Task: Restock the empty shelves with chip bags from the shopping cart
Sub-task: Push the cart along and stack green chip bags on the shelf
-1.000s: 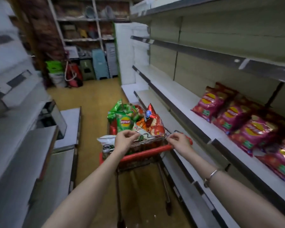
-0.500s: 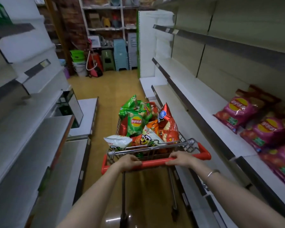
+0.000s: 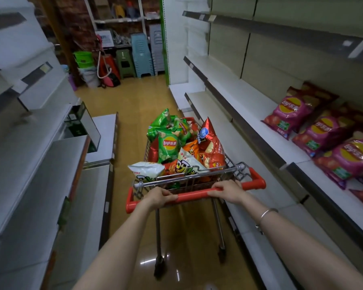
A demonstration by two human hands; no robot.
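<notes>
Aisle in a shop, seen looking down along two bare forearms. Both hands are curled round the red handle of a cart: the left hand near the bar's left end, the right hand right of its middle, a bracelet on that wrist. The grip looks made for steering, and the cart stands close beside the shelves on the right, probably so its load can be passed across easily. Chip bags are heaped in the basket just beyond the knuckles: a white bag nearest the left hand, green bags in the middle, red bags toward the right. Neither hand touches a bag. The middle shelf carries pink bags at its near end; past them its white board runs on down the aisle, the likely spot for the next bags.
</notes>
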